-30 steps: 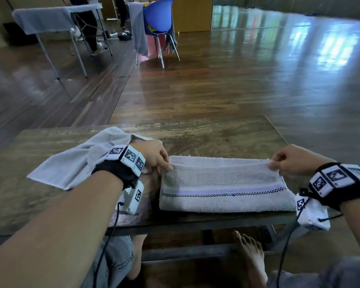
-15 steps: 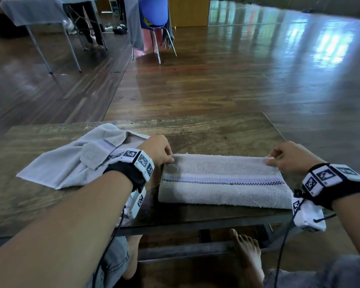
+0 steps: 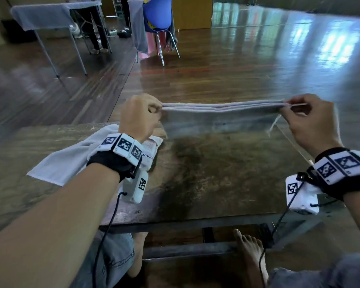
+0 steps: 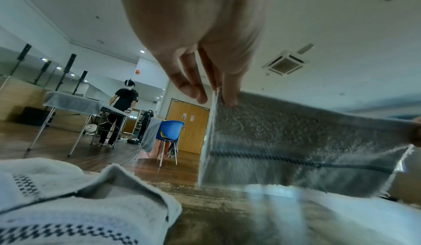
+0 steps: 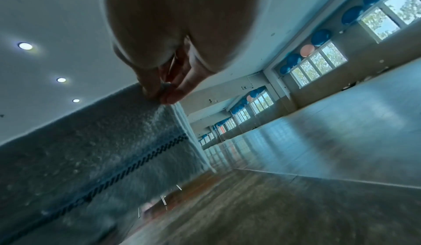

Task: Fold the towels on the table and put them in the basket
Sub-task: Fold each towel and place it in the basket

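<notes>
- Two hands hold one folded towel [image 3: 222, 115] taut in the air over the surface [image 3: 206, 173]: the left hand [image 3: 140, 117] pinches its left top corner, the right hand [image 3: 308, 119] its right.
- Soft, light terry sags between grips, so corner holds likely suit it.
- Another towel [image 3: 71, 154] lies crumpled at left.
- No basket shows.
</notes>
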Action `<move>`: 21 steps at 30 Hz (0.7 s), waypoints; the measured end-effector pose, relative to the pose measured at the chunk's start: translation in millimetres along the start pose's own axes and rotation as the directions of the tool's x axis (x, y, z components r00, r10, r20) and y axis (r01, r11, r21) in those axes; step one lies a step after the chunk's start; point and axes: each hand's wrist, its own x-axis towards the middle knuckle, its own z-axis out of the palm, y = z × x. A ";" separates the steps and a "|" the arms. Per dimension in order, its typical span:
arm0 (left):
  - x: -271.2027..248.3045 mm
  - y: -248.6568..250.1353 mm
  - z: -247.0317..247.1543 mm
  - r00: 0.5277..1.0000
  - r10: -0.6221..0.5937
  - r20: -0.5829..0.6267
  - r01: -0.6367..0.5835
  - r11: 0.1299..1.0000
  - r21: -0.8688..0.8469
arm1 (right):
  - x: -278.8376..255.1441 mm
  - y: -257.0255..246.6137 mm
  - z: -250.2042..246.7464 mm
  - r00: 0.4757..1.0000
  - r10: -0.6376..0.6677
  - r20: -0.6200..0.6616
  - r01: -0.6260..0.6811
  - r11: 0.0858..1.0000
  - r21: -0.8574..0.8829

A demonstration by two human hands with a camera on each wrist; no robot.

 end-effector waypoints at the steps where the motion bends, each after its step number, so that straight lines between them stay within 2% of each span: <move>1: -2.2 -0.6 -3.6 0.999 0.008 -0.034 -0.010 0.999 -0.036 | -1.4 1.5 -0.6 1.000 -0.002 0.000 0.002 0.999 0.052; 3: -9.7 -2.3 -6.2 1.000 0.016 0.022 -0.015 0.998 -0.056 | -8.4 9.5 -1.0 0.995 0.023 0.094 -0.025 0.999 0.020; 5: -19.0 -4.9 -5.0 0.975 -0.004 0.220 0.005 1.000 -0.006 | -18.0 22.6 -3.0 0.952 0.094 0.292 -0.054 0.989 -0.140; 6: -23.7 -7.4 -3.3 0.933 -0.041 0.357 0.031 0.999 0.034 | -24.0 28.7 -4.3 0.904 0.149 0.402 -0.064 0.974 -0.218; 7: -28.4 -10.6 -0.4 0.867 -0.095 0.489 0.062 0.995 0.082 | -30.0 34.5 -5.4 0.850 0.203 0.486 -0.064 0.956 -0.287; 9: -36.2 -18.3 7.8 0.735 -0.211 0.644 0.129 0.976 0.173 | -40.1 44.6 -6.0 0.788 0.281 0.548 -0.066 0.923 -0.379; 10: -37.7 -20.9 12.2 0.709 -0.256 0.657 0.165 0.966 0.198 | -43.1 47.5 -5.7 0.785 0.307 0.539 -0.080 0.911 -0.404; 12: -37.9 -22.7 21.7 0.701 -0.326 0.634 0.230 0.945 0.231 | -45.5 49.8 -1.9 0.776 0.359 0.519 -0.103 0.883 -0.457; 14: -38.5 -19.8 31.3 0.691 -0.385 0.612 0.263 0.922 0.283 | -45.8 49.5 4.7 0.729 0.410 0.548 -0.085 0.849 -0.521; 17: -41.5 -15.4 42.7 0.700 -0.423 0.576 0.283 0.904 0.320 | -48.5 46.2 13.8 0.677 0.486 0.552 -0.094 0.801 -0.591; 21: -42.8 -14.2 50.7 0.718 -0.444 0.537 0.282 0.890 0.359 | -45.6 45.8 15.0 0.676 0.532 0.510 -0.162 0.782 -0.601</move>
